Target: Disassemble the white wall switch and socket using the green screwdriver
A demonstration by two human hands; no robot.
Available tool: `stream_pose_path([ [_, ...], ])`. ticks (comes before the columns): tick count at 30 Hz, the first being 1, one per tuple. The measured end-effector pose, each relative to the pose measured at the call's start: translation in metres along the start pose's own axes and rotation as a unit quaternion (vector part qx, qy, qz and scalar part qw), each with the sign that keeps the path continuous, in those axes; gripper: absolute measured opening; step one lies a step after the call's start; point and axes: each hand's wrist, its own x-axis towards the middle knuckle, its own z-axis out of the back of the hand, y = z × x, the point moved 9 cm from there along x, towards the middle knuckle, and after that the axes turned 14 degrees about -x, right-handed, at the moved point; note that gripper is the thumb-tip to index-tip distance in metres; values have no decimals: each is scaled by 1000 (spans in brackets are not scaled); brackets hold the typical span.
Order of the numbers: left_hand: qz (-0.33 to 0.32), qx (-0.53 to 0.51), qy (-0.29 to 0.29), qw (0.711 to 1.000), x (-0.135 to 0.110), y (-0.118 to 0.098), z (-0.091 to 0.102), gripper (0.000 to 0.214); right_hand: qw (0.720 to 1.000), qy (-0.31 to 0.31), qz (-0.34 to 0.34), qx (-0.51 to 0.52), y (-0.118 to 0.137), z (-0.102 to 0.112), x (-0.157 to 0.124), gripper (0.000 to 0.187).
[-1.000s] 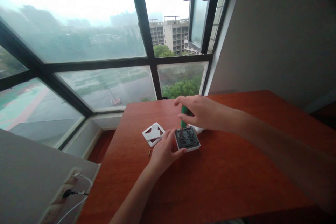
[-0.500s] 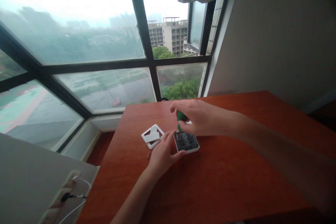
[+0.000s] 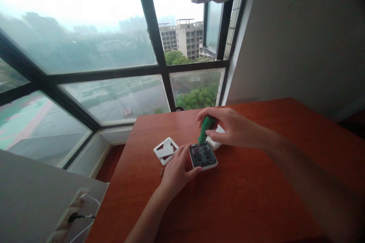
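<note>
The right hand (image 3: 230, 127) is closed around a green-handled screwdriver (image 3: 205, 129), tilted with its tip down on the switch module (image 3: 203, 155). The left hand (image 3: 178, 169) grips that module's left edge between thumb and fingers. Just left of it lie a white cover frame (image 3: 165, 150) and 1 small screw (image 3: 161, 171) on the wooden table (image 3: 256, 197).

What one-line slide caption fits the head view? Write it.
Left hand steadies a switch module on a wooden table while the right hand tips a green-handled screwdriver into it.
</note>
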Motion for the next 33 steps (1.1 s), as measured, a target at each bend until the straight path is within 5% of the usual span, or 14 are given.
stream_pose_path([
  [5, 1, -27, -5, 1000, -2, 0, 5, 77, 944, -181, -221, 163, -89, -10, -56, 17],
  [11, -32, 48, 8, 998, 12, -25, 28, 19, 789, -318, -334, 407, -152, -69, -116, 23],
  [14, -46, 108, 66, 991, 24, -39, 26, 13, 745, -335, -355, 456, -162, -89, -129, 23],
  [24, -64, 215, 138, 965, 39, -53, 13, 18, 750, -325, -368, 444, -166, -97, -135, 24],
  [33, -50, 263, 164, 949, 41, -57, 11, 20, 787, -307, -372, 384, -166, -97, -136, 25],
])
